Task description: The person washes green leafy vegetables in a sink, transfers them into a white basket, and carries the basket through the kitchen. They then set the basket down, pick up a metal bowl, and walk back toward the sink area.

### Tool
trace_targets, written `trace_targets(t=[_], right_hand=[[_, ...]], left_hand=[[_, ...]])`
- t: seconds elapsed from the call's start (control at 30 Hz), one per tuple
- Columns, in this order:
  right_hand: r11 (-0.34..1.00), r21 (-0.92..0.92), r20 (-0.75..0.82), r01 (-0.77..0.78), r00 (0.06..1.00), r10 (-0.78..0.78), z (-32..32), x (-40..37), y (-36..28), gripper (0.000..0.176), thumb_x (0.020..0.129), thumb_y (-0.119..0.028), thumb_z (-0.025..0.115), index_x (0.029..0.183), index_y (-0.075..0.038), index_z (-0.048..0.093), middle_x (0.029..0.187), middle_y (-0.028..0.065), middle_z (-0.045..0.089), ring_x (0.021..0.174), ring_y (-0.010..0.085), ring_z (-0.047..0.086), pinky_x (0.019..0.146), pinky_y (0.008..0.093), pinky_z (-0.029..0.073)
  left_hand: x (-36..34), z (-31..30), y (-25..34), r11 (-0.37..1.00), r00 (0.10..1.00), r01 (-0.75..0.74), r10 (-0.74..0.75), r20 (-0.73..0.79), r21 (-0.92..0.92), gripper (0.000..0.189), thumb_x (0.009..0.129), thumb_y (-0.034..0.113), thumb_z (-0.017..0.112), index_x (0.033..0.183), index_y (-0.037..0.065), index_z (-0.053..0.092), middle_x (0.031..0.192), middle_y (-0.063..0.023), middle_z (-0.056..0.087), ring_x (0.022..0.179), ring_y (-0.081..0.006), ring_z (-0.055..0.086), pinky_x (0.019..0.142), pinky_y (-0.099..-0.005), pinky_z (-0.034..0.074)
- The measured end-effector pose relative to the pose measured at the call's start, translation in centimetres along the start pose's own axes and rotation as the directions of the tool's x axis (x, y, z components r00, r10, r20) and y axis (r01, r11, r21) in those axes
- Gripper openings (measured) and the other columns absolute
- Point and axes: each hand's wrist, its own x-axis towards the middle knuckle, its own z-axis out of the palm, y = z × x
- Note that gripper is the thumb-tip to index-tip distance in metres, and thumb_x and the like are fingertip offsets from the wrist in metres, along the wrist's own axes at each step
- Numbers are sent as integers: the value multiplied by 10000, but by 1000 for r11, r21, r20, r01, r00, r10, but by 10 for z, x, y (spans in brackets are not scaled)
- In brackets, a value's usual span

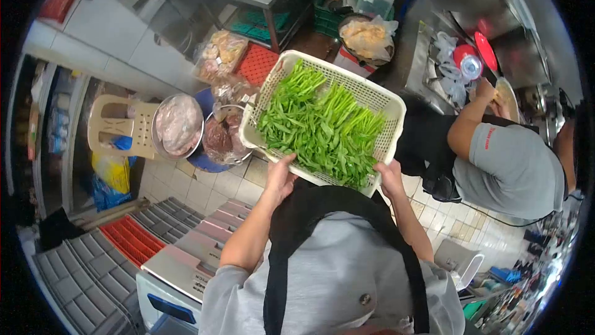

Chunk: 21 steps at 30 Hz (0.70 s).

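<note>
A cream plastic basket (392, 102) with perforated sides is held out in front of my body, slightly tilted. Bunches of leafy green vegetables (322, 130) with cut stems fill much of it, leaves toward me and stems toward the far side. My left hand (282, 174) grips the near left edge, its thumb over the rim. At the near right corner, my right hand (389, 177) is closed around the rim. The undersides of both hands' grips are hidden by the basket.
A co-worker in a grey shirt (514, 164) bends over a counter at right. Left of the basket are a pot of pale meat (178, 125), bagged dark meat (220, 140) and a beige plastic chair (102, 124). Grey bins (80, 279) stand at lower left.
</note>
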Motion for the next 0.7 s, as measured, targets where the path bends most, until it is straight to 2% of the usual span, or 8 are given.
trace_targets(t=[0.07,0.1,0.2,0.33,0.37,0.47,0.6,0.7], right_hand=[[996,84,-22,38,999,-37,4,1,8,470,778,27,554,1246,67,575,1134,109,654,984,198,625,874,339,505],[990,109,-17,94,996,-93,1,8,24,462,786,30,548,1245,66,581,1146,111,658,1002,201,625,889,336,499],[967,209,-39,144,990,-139,24,-9,19,454,790,31,542,1241,64,588,1145,106,660,1003,198,623,893,329,495],[944,213,-54,250,968,-244,22,-18,31,441,792,31,540,1229,61,597,1144,105,660,989,197,622,882,326,496],[941,214,-51,263,965,-259,22,-21,33,434,797,40,549,1227,77,588,1141,123,661,997,208,623,882,329,496],[944,203,-43,260,965,-257,29,-35,40,400,792,37,558,1187,73,609,1111,114,672,970,201,631,874,323,497],[927,277,-101,254,967,-234,52,-69,49,424,787,41,538,1204,82,599,1128,121,665,985,198,637,882,328,503],[928,251,-101,276,961,-259,62,-82,46,442,787,36,543,1224,83,595,1139,123,666,997,203,640,898,327,498]], left_hand=[[1,10,8,987,991,-134,134,6,84,391,975,118,577,1343,52,461,1235,-130,601,1093,-289,626,936,-513,546],[12,6,5,989,990,-138,137,24,51,493,967,140,617,1405,48,411,1308,-132,560,1208,-299,559,1014,-561,474],[-13,12,5,967,960,-250,243,140,38,559,911,157,717,1381,57,430,1278,-111,570,1159,-277,580,928,-515,521],[-35,13,-5,940,973,-202,159,168,276,662,960,152,655,1504,108,282,1429,-139,463,1308,-354,480,1005,-622,447],[-39,7,0,933,968,-187,122,218,308,623,964,134,640,1491,97,308,1414,-156,485,1276,-364,516,996,-620,463],[-42,-6,2,955,922,-269,216,322,129,561,979,156,618,1467,88,349,1403,-168,504,1219,-376,561,982,-618,480],[-49,-43,27,996,920,-85,66,387,32,495,995,239,599,1420,62,417,1344,-167,558,1170,-346,599,993,-568,492],[-67,-43,33,979,946,-45,-21,324,197,419,983,215,602,1338,40,465,1251,-151,599,1096,-307,637,872,-491,575]])
